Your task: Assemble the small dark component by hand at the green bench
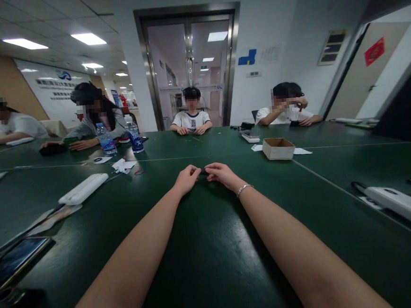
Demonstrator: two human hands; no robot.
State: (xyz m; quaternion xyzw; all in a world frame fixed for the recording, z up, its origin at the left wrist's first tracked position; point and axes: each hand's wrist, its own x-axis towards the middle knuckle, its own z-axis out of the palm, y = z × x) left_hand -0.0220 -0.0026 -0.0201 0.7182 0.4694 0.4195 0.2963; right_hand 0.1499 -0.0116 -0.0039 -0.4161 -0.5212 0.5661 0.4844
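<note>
Both my forearms stretch out over a dark green table. My left hand and my right hand meet near the table's middle, fingers curled and pinched together. Between the fingertips sits a small dark object that I cannot make out. A thin bracelet circles my right wrist.
A small cardboard box stands right of my hands. White power strips lie at left and far right. A phone lies near left. Two water bottles stand at back left. Several other people sit along the table's far side.
</note>
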